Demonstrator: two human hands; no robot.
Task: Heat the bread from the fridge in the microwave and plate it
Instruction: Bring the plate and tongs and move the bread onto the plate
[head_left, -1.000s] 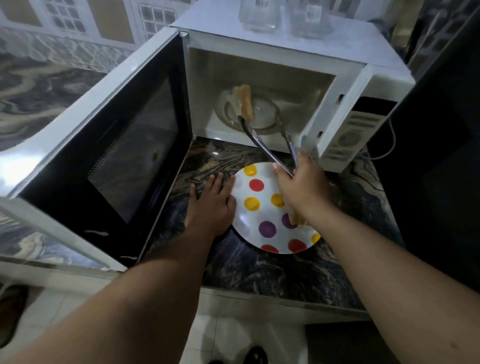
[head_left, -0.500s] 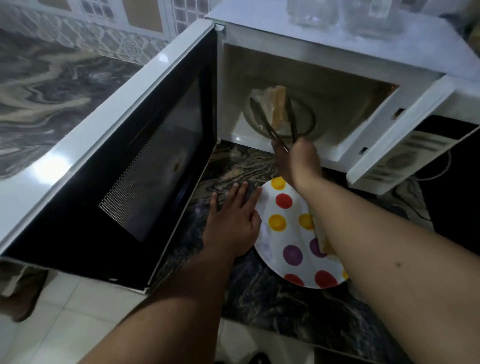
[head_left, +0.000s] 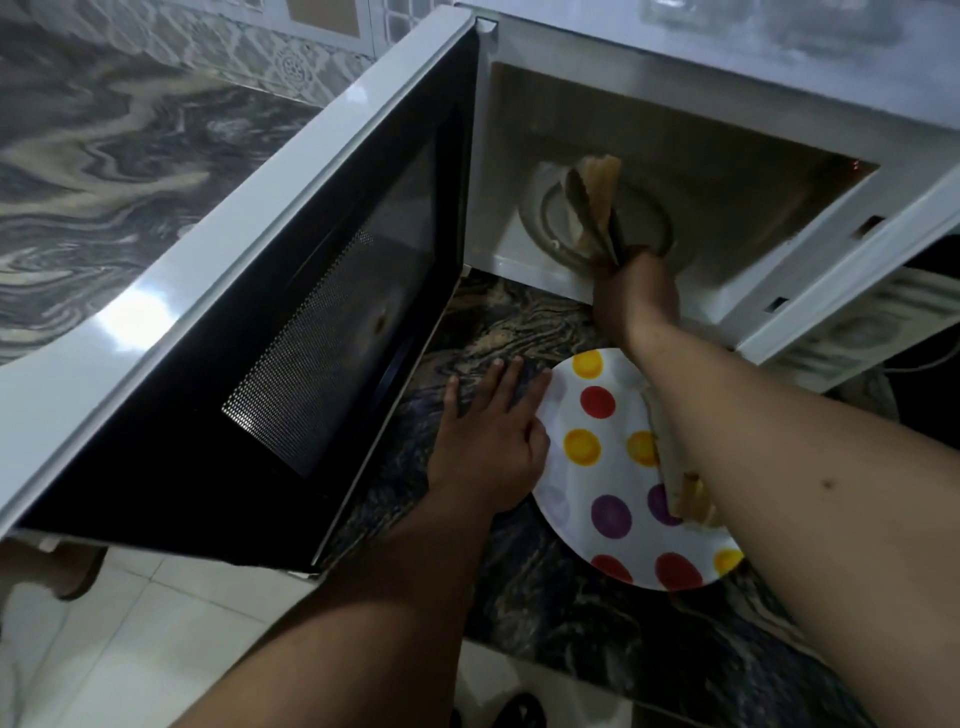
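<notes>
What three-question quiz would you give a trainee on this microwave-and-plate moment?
1. True or false: the microwave door is open.
2. What does the right hand hold? A tongs, B spoon, C mug.
3. Fill in: the left hand rests flat on the counter at the edge of the spotted ____.

Key: 1 true. 2 A; the tongs pinch a bread slice inside the microwave. 3 plate, which already carries another bread piece.

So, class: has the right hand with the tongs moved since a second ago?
Yes. The right hand has gone from over the spotted plate forward to the microwave opening, tongs around the bread inside.
</notes>
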